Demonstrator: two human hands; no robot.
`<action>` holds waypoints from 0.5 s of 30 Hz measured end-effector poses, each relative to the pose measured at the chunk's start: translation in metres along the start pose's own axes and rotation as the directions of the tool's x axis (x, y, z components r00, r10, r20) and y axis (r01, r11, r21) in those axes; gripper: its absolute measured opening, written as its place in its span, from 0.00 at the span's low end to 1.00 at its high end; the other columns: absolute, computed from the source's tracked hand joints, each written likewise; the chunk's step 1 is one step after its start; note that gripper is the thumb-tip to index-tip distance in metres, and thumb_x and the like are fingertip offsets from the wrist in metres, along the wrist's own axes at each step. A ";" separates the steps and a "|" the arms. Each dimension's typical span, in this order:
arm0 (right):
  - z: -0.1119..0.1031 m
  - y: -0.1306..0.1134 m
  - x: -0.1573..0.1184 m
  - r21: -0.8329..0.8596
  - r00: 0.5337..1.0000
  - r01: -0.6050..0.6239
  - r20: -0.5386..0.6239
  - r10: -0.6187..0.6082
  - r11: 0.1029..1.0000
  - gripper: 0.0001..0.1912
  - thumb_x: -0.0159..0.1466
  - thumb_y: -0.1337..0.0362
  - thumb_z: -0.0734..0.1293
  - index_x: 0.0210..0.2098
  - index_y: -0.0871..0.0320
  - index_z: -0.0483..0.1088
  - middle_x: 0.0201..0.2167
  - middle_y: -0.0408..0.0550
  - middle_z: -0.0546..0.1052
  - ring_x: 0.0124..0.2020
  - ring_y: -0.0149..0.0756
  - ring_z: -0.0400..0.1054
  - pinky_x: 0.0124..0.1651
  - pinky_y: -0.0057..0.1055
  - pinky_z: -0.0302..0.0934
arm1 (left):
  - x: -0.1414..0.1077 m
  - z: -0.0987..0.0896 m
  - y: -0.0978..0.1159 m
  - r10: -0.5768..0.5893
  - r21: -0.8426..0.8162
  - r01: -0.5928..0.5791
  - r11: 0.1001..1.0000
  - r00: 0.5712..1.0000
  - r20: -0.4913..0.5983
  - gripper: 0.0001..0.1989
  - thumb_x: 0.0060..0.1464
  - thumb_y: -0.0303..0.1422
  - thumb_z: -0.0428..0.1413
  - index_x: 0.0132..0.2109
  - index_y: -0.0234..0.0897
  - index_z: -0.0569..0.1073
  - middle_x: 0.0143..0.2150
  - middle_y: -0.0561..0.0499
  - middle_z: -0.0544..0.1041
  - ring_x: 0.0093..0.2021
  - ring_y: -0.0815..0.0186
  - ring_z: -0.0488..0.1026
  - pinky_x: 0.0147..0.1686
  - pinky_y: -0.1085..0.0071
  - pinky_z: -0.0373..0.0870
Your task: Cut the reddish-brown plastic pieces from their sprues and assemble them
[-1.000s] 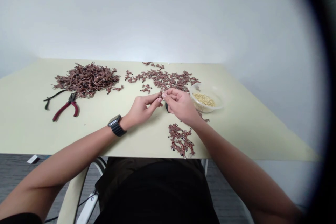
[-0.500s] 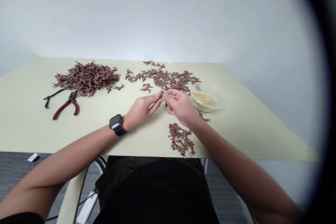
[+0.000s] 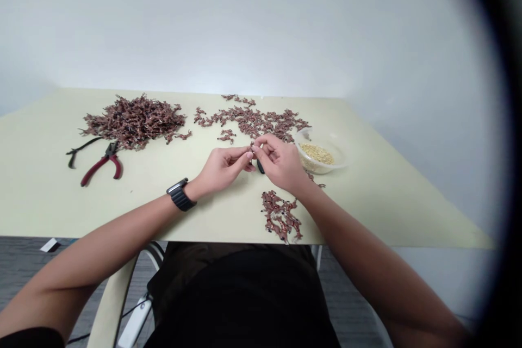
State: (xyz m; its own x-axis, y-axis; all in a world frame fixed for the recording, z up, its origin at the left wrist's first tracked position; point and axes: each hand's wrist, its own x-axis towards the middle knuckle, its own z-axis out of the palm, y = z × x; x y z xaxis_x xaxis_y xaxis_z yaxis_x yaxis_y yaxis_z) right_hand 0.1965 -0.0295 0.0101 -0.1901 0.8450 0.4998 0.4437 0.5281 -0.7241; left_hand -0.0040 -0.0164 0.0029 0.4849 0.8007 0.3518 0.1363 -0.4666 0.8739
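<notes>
My left hand [image 3: 225, 168] and my right hand [image 3: 281, 164] meet fingertip to fingertip over the middle of the table. Between them is a small brown figure [image 3: 252, 148], mostly covered by the fingers; both hands pinch it. A dark object [image 3: 260, 166] shows partly beneath the right fingers. Just behind the hands lie many brown figures [image 3: 261, 122] spread flat. Nearer the front edge sits a smaller group of them [image 3: 281, 216]. To the right of my right hand stands a clear bowl [image 3: 342, 159] holding small gold-coloured pieces [image 3: 318, 154].
A large heap of brown figures [image 3: 136, 119] lies at the back left of the pale table [image 3: 175, 223]. In front of it are red-handled pliers [image 3: 94, 172] and a black tool [image 3: 84, 147]. A wall [image 3: 204, 22] rises behind the table.
My left hand has rolled, so its thumb now stands apart from the other fingers and the watch face is turned away. The dark object under the right fingers shows more.
</notes>
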 end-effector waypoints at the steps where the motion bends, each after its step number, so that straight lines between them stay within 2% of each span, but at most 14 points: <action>1: 0.001 0.000 0.000 -0.005 1.000 0.000 -0.004 0.000 1.000 0.09 0.74 0.56 0.66 0.40 0.54 0.72 0.21 0.37 0.63 0.22 0.29 0.54 0.28 0.32 0.49 | 0.000 0.000 -0.001 0.018 0.021 -0.018 1.000 1.000 -0.005 0.19 0.72 0.44 0.56 0.55 0.36 0.84 0.42 0.46 0.88 0.41 0.62 0.87 0.44 0.70 0.83; 4: 0.006 0.002 0.000 0.152 0.992 -0.128 -0.001 0.129 0.980 0.14 0.73 0.51 0.67 0.39 0.55 0.71 0.21 0.37 0.67 0.21 0.29 0.56 0.26 0.30 0.50 | -0.001 0.000 -0.007 0.109 0.161 -0.100 0.982 0.993 -0.043 0.18 0.72 0.42 0.57 0.57 0.37 0.83 0.45 0.46 0.88 0.42 0.63 0.87 0.43 0.72 0.81; 6: 0.008 0.003 0.000 0.305 0.965 -0.262 0.062 0.256 0.916 0.17 0.71 0.47 0.69 0.39 0.56 0.71 0.22 0.38 0.70 0.18 0.28 0.57 0.22 0.29 0.50 | -0.001 -0.001 -0.011 0.169 0.277 -0.145 0.950 0.984 -0.065 0.17 0.71 0.40 0.57 0.59 0.38 0.82 0.48 0.46 0.87 0.42 0.63 0.86 0.42 0.73 0.80; 8: 0.008 0.004 0.001 0.396 0.935 -0.353 0.126 0.330 0.848 0.19 0.69 0.46 0.71 0.39 0.56 0.72 0.23 0.39 0.72 0.16 0.26 0.58 0.19 0.29 0.50 | -0.001 -0.001 -0.014 0.206 0.359 -0.171 0.918 0.977 -0.062 0.17 0.72 0.38 0.56 0.61 0.38 0.81 0.48 0.45 0.87 0.41 0.63 0.86 0.40 0.72 0.78; 12: 0.005 0.008 0.004 0.523 0.906 -0.420 0.196 0.375 0.742 0.18 0.65 0.48 0.76 0.39 0.57 0.75 0.29 0.42 0.75 0.17 0.24 0.58 0.17 0.27 0.50 | -0.001 -0.001 -0.014 0.255 0.428 -0.209 0.879 0.966 -0.051 0.18 0.72 0.37 0.55 0.62 0.36 0.80 0.47 0.43 0.87 0.40 0.63 0.85 0.42 0.71 0.78; 15: 0.004 0.012 0.005 0.594 0.893 -0.447 0.250 0.375 0.669 0.19 0.63 0.49 0.78 0.39 0.59 0.77 0.33 0.46 0.77 0.20 0.24 0.57 0.18 0.27 0.50 | -0.002 -0.001 -0.009 0.233 0.388 -0.196 0.901 0.971 -0.050 0.17 0.72 0.38 0.56 0.59 0.36 0.82 0.44 0.45 0.87 0.40 0.63 0.86 0.41 0.71 0.78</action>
State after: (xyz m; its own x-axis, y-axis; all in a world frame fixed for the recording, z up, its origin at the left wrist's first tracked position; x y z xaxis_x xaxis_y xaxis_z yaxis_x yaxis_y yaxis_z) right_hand 0.1975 -0.0185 0.0027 -0.2226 0.9733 0.0562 -0.1389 0.0254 -0.9900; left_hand -0.0066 -0.0132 -0.0053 0.4595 0.6880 0.5617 0.3631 -0.7227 0.5881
